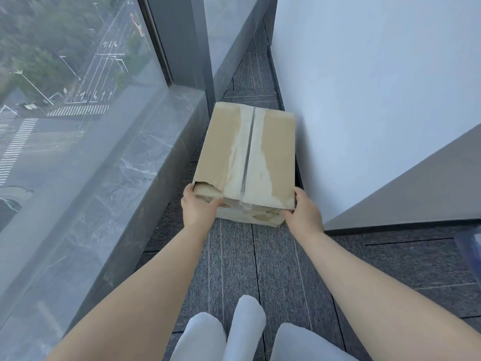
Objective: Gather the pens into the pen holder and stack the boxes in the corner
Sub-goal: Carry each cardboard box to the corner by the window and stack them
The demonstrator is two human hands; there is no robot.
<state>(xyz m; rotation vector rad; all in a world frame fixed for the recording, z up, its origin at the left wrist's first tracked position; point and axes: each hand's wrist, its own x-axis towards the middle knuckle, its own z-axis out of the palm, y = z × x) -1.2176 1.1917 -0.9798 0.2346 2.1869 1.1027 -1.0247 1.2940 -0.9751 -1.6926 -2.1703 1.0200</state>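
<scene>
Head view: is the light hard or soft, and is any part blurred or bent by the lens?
Head view: soft daylight from the window, no hard shadows; the cardboard box and both hands, left hand and right hand, are fairly sharp; the street outside looks hazy; the window frame and wall edges lean from wide-angle distortion.

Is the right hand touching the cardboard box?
Touching. The head view shows the right hand pressed against the near right corner of the cardboard box, with no gap.

Bare forearms, no sleeves or jewellery visible; pale grey-white trousers [200,337] and a matching light shoe [247,316].
</scene>
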